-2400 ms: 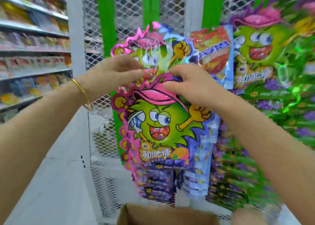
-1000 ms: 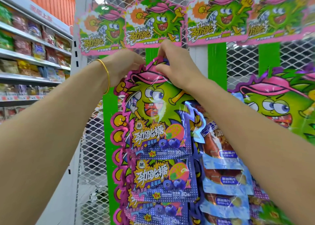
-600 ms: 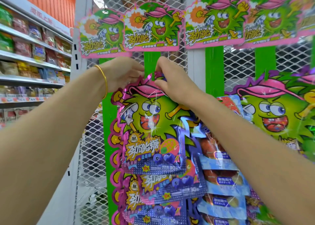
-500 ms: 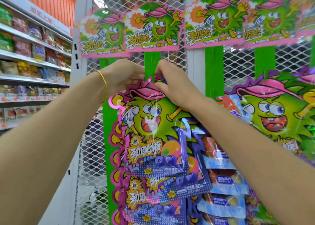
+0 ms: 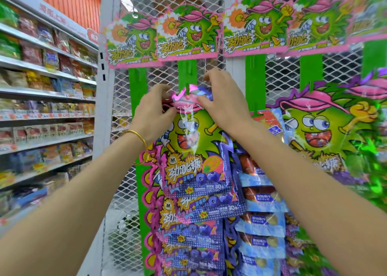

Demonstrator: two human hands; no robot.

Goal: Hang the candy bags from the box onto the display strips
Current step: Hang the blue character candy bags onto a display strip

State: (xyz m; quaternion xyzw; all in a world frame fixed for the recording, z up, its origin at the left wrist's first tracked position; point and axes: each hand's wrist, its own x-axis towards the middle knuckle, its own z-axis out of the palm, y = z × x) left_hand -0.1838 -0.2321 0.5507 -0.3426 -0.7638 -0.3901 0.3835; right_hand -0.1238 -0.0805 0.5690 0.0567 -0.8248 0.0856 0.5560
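Note:
A candy bag [image 5: 194, 141] printed with a green cartoon face and a pink cap hangs against a green display strip [image 5: 187, 72] on the wire mesh. My left hand [image 5: 151, 112] pinches the bag's top left edge. My right hand [image 5: 223, 102] pinches its top right edge, fingers raised toward the strip. Below it, more purple blueberry candy bags [image 5: 192, 242] hang in a column on the same strip. The box is out of view.
Blue bags [image 5: 261, 202] hang on the neighbouring strip [image 5: 254, 70] to the right. Another large green-face bag [image 5: 322, 129] hangs farther right. Cartoon header cards [image 5: 188, 35] run along the top of the mesh. Stocked shop shelves [image 5: 46, 100] line the left side.
Both hands have carried the bag's top edge up the strip from low near the box to high under the header cards, then shifted it slightly down and settled it against the strip.

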